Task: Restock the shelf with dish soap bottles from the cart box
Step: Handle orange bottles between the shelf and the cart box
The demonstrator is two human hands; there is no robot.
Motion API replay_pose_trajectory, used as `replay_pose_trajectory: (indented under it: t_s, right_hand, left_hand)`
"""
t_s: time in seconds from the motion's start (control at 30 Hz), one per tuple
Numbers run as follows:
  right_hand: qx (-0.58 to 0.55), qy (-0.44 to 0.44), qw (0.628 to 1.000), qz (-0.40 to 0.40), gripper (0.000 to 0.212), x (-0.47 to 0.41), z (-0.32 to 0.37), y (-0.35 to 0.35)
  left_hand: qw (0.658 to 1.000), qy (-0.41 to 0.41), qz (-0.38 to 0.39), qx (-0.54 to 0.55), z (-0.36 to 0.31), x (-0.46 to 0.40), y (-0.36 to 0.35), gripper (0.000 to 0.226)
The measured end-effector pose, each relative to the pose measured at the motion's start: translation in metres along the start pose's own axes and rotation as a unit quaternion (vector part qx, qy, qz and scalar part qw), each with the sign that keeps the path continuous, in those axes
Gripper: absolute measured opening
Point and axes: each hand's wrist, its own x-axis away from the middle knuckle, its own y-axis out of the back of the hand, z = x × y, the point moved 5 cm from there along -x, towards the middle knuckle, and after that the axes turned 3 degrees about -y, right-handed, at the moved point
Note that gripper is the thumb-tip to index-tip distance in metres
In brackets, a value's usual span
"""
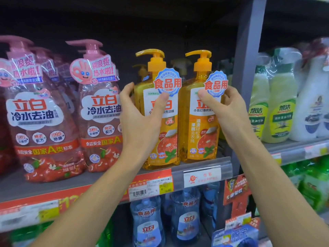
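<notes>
Basically both hands grip orange soap bottles upright on shelf [99, 177]: left hand [140, 120] round left bottle [160, 132], right hand [226, 111] round right bottle [199, 132]. Likely full, heavy-ish, slick plastic; hold mid-body, not pump.

At the centre of the frame two orange dish soap bottles stand upright side by side at the front edge of the shelf [106, 177]. The left hand [140, 120] grips the left orange bottle [160, 122], thumb across its white label. The right hand [229, 111] grips the right orange bottle [197, 125] the same way. Pink pump bottles [99, 107] fill the left of the frame, green and white spray bottles [279, 104] the right, and blue bottles [147, 223] sit on the shelf below.
</notes>
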Motion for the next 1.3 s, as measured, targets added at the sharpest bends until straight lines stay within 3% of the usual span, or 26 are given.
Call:
replay_pose_trajectory:
  t_s: [0.13,0.23,0.4,0.63,0.97,1.3]
  right_hand:
    - [0.155,0.04,0.987,0.017,0.076,0.007,-0.001,-0.002]
    - [0.259,0.061,0.964,0.025,0.071,0.011,0.006,-0.001]
    - [0.396,0.088,0.914,0.011,0.083,0.02,0.006,0.007]
    - [0.342,0.076,0.936,-0.01,0.104,0.04,-0.029,0.002]
    - [0.273,0.06,0.96,0.01,0.107,0.036,-0.039,0.003]
    - [0.223,0.037,0.974,0.023,0.102,0.028,-0.046,-0.001]
  left_hand:
    - [0.995,-0.031,0.002,-0.092,0.001,0.003,-0.003,0.085]
    - [0.982,-0.045,0.027,-0.181,-0.005,0.008,-0.006,0.087]
    - [0.906,-0.086,0.082,-0.406,-0.01,0.038,-0.002,0.113]
    - [0.89,-0.08,0.087,-0.441,-0.01,0.052,-0.006,0.115]
    - [0.886,-0.051,0.088,-0.453,0.006,0.036,-0.026,0.109]
    - [0.906,-0.045,0.055,-0.418,0.047,-0.002,-0.032,0.108]
